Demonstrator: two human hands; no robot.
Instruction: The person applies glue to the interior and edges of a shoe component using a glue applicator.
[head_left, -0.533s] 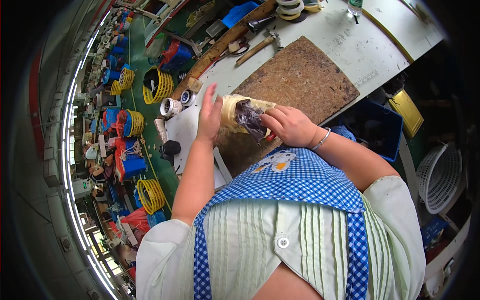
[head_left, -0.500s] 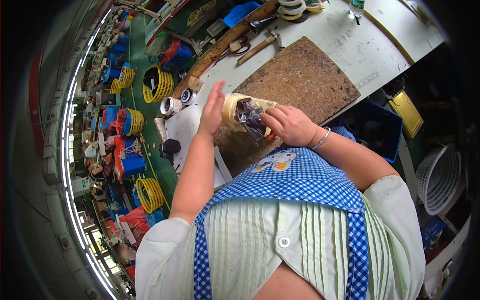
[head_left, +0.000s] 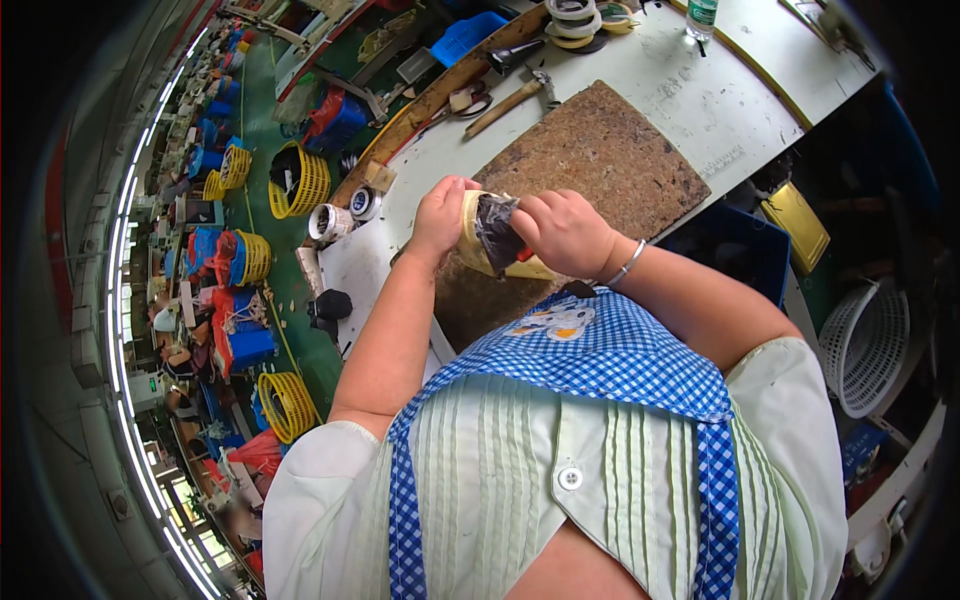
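Observation:
Between my hands, over the near end of a brown board [head_left: 610,150], is a rounded cream-yellow piece [head_left: 472,228] whose exact kind I cannot make out. A dark, shiny, crinkled sheet [head_left: 497,230] covers its near face. My left hand [head_left: 442,215] is closed on the piece's left side, the thumb toward its top. On the other side, my right hand [head_left: 565,232] has its fingers curled and pinched at the sheet's right edge. A small red thing [head_left: 524,254] shows just under those fingers; most of it is hidden.
Beyond the board lie a hammer [head_left: 508,108], scissors [head_left: 474,104] and stacked tape rolls [head_left: 573,22]. A bottle [head_left: 701,18] stands farther right. Two small jars [head_left: 345,212] sit at the table's left edge. A blue bin [head_left: 735,250] is below on the right.
My left hand, held flat and apart from the piece before, has come in and closed on its side. My right hand has shifted slightly left along the dark sheet.

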